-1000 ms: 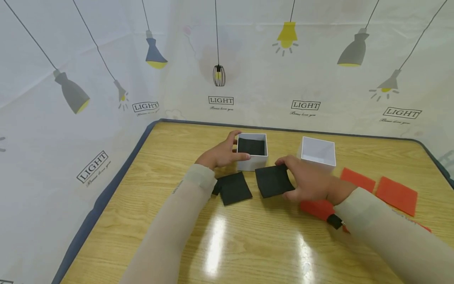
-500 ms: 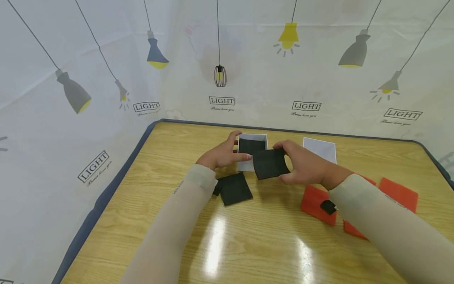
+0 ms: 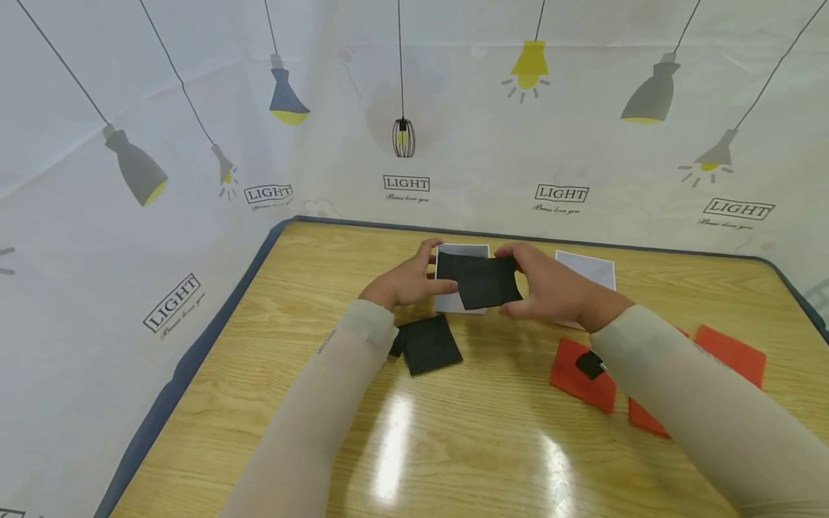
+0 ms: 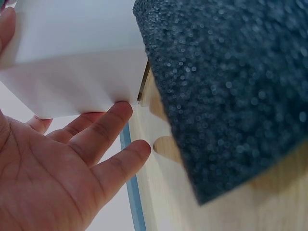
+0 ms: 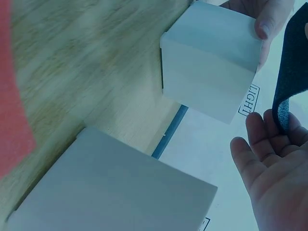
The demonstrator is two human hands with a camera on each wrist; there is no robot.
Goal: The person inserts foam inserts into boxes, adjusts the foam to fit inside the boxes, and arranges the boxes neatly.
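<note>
At the back of the table, my left hand (image 3: pixel 406 280) grips a white open-topped box (image 3: pixel 445 302), its thumb along the near wall and fingers around the left side. A black felt-like square (image 3: pixel 447 267) lies inside that box. My right hand (image 3: pixel 550 289) pinches another black square (image 3: pixel 490 283) by its right edge, thumb below and fingers above. The held square overlaps the box's opening in the head view and bends slightly in the right wrist view. In the left wrist view, the square's grainy face (image 4: pixel 231 86) hangs close beside the box wall (image 4: pixel 82 79).
A third black square (image 3: pixel 434 347) lies in front of the gripped box. To the right stands a second white box (image 3: pixel 589 267), partly behind my right hand. Red squares (image 3: pixel 583 388) lie at the right, some under my right forearm. A printed curtain (image 3: pixel 479 144) rises behind the table.
My right hand has carried the black square up and leftward from in front of the boxes to over the gripped box's opening. The left hand has stayed on the box.
</note>
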